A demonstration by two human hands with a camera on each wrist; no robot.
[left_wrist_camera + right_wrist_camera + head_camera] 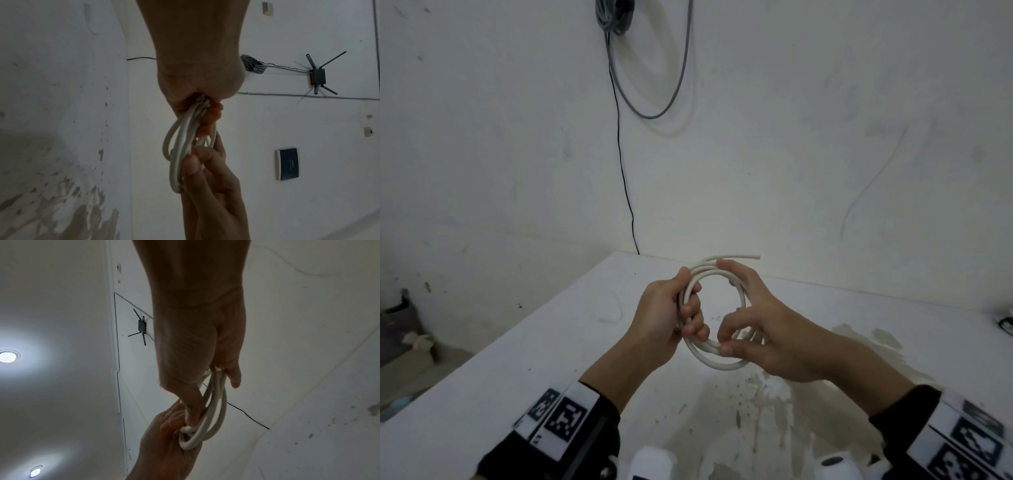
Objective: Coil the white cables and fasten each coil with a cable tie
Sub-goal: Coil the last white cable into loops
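L hand grips white cable coil mid-air over the white table, far edge, so turns can't spring; R hand pinches the opposite side, prob. squaring loops for tie.

White cable coil; white table w/ tan stains; blk/white tags on wristbands.

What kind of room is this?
Probably a plain indoor workroom or utility room. There are bare white walls, a paint-stained white table, and a black router with antennas fixed to the wall beside a grey cable bundle.
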